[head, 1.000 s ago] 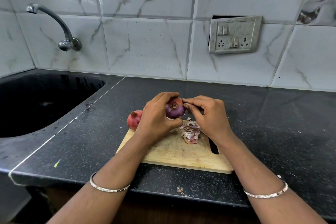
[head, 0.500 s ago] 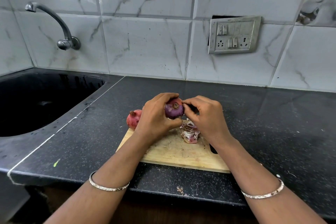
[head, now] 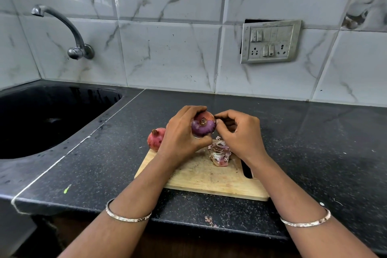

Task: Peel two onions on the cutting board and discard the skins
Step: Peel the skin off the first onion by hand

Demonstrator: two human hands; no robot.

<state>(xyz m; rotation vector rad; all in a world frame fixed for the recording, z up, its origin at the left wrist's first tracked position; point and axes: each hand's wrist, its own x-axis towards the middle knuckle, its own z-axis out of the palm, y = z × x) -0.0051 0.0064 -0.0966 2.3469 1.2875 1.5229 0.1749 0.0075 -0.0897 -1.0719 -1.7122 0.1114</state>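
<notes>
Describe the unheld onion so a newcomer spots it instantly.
Find the wooden cutting board on the black counter. At its far left corner, beside the left hand, sits a reddish onion. Unlike the purple onion being held, its dry skin is on.

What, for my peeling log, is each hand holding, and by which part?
The left hand grips the round, partly peeled purple onion around its left side and underside; the right hand pinches it at its upper right edge.

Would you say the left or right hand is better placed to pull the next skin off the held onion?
Right, probably: the right hand pinches at the edge of the onion, while the left hand holds it over the board.
</notes>
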